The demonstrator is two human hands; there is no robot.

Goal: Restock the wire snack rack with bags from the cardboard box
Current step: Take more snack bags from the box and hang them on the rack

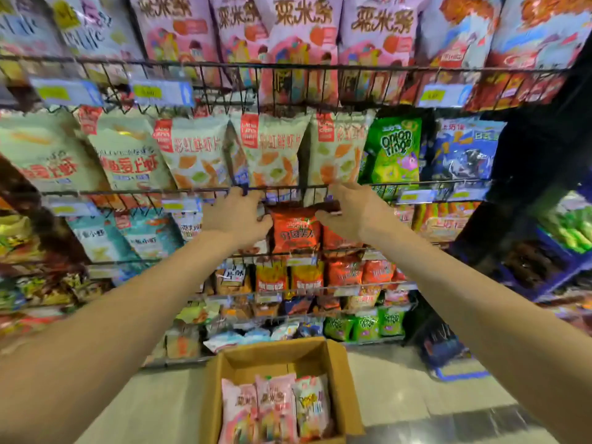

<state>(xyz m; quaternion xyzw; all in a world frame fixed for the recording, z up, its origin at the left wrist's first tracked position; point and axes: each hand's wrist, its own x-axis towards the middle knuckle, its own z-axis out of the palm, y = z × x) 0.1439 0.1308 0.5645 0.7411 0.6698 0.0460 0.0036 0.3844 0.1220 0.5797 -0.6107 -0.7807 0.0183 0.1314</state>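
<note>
The wire snack rack (pixel 128 191) fills the view, with several tiers of bags. Both arms reach up to its middle tiers. A red-orange snack bag (pixel 296 230) stands upright behind the wire front of the tier under the pale green prawn-chip bags (pixel 275 152). My left hand (pixel 235 214) is at the bag's upper left corner, fingers curled by the rail above and thumb against the bag. My right hand (pixel 352 209) pinches the bag's dark top edge at its upper right corner. The open cardboard box (pixel 278 355) sits on the floor below, holding two pink bags (pixel 256 408) and a pale one (pixel 312 402).
Pink bags (pixel 301 46) line the top tier. Green onion-ring bags (pixel 395 152) and blue bags (pixel 464 149) hang to the right. Lower tiers hold orange, red and green packs. Blue crates (pixel 544 274) with goods stand at right. Pale floor tiles (pixel 400 389) surround the box.
</note>
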